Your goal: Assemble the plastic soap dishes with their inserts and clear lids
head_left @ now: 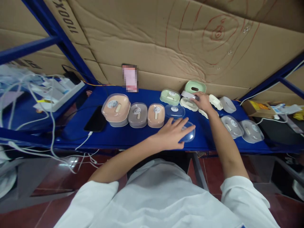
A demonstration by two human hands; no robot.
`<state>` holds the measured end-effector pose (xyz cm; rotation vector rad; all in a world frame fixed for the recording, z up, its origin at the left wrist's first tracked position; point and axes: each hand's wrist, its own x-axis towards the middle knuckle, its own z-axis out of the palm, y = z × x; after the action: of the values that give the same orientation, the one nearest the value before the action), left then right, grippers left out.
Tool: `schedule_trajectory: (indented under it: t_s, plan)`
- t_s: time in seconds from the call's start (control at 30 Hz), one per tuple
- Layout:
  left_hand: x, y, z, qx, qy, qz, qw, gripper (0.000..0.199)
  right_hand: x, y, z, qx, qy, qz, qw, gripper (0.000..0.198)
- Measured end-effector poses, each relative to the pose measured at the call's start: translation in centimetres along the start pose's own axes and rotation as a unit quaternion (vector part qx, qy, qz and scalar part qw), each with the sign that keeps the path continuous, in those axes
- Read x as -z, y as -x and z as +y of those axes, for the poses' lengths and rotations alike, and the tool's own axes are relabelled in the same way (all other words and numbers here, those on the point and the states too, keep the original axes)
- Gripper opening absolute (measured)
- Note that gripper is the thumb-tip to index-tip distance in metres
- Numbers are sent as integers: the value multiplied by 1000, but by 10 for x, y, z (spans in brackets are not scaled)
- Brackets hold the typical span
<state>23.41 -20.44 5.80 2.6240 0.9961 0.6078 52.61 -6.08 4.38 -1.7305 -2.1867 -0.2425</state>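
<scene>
My left hand (175, 133) lies with fingers spread over a clear plastic lid (190, 136) near the table's front edge. Another clear lid (171, 110) with a round sticker is just beyond it. My right hand (203, 102) reaches to the back, its fingers closed on a pale grey piece (186, 94); its full shape is hidden. Under that hand sits a cream tray-like part (189, 104). Behind stands an open green box (196, 86), and a green lidded box (170, 97) is to its left. More cream pieces (215, 102) lie right of my wrist.
Left of my hands stand lidded boxes in peach (159, 122) and grey (137, 121), plus a stacked pair (116, 110). Further left is a black phone (96, 118) with a cable. Grey lidded boxes (253, 131) are at right. A cardboard wall (147, 38) closes the back.
</scene>
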Motion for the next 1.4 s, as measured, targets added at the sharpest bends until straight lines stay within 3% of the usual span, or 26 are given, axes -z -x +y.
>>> schedule_trajectory:
  t_s: [0.03, 0.07, 0.2, 0.37, 0.47, 0.57, 0.7, 0.83, 0.93, 1.03, 1.13, 1.23, 1.3, 1.4]
  plan:
    - [-12, 12, 3, -62, -11, -33, 997, 80, 6, 7, 0, 4, -28, 8, 1000, 48]
    - [-23, 22, 2, -82, -22, -44, 995, 82, 12, 16, -1, 9, -62, 18, 998, 50]
    - [-50, 44, -20, -80, -36, -44, 995, 75, 24, 77, -18, 35, -152, 33, 987, 53]
    - [-55, 73, -37, -70, -52, 3, 996, 57, 15, 173, -60, 41, -110, 11, 993, 44]
    - [-49, 90, -33, -48, -63, 15, 997, 50, 14, 206, -74, 50, -108, -3, 993, 38]
    - [-43, 96, -24, -23, -76, 26, 996, 44, 17, 198, -67, 51, -128, -15, 990, 43]
    - [-41, 91, -13, -37, -77, 36, 996, 42, 14, 130, -32, 21, -87, -22, 996, 52]
    - [-46, 91, -10, -28, -101, 47, 993, 39, 5, 63, -8, 29, -30, -92, 995, 38]
    - [-48, 95, -9, -16, -109, 61, 992, 39, 11, 50, -6, 44, -23, -110, 993, 27]
    - [-48, 92, -5, -21, -107, 48, 993, 46, 31, 69, -5, 54, -55, -88, 993, 28]
    - [-53, 72, -2, -18, -98, 19, 995, 61, 48, 108, -2, 31, -126, -5, 992, 33]
    - [-64, 43, -2, -1, -64, 30, 997, 69, 51, 156, -6, -17, -135, 71, 988, 33]
    - [-70, 29, -3, -7, -27, 69, 997, 70, 45, 187, -19, -28, -115, 80, 990, 31]
    - [-69, 29, -6, -47, 7, 120, 992, 69, 36, 224, -56, 20, -105, 27, 994, 27]
